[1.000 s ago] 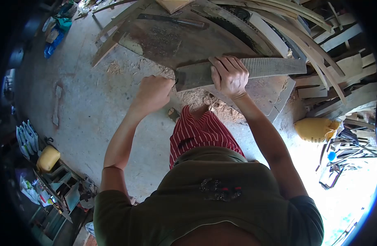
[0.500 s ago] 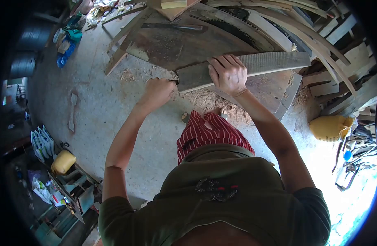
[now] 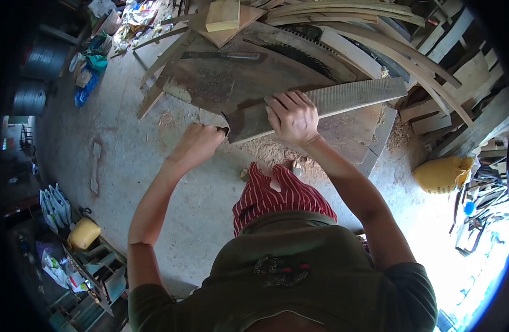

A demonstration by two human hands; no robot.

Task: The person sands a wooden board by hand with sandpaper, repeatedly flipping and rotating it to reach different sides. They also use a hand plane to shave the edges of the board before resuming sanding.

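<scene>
My left hand [image 3: 202, 143] is closed in a fist around a small dark tool [image 3: 224, 130], mostly hidden by the fingers. A thin dark part of it shows at the near-left end of a long wooden plank [image 3: 354, 98]. The plank is grey-brown with a rough sawn face and lies tilted across the worktable [image 3: 210, 83]. Gripping the plank left of its middle is my right hand [image 3: 293, 117], fingers over the top and thumb along the face.
A wood block [image 3: 223, 15] and a flat metal-and-wood tool [image 3: 224, 56] lie on the table's far side. Beyond the plank is a toothed saw blade [image 3: 315, 47]. Curved wood strips [image 3: 398, 47] are piled at right. Wood shavings [image 3: 276, 152] cover the floor below; a yellow sack [image 3: 443, 174] stands right.
The whole view has shifted, so the plank, table and both hands appear lower and slightly left. Both hands keep their grips, with little visible change relative to the plank.
</scene>
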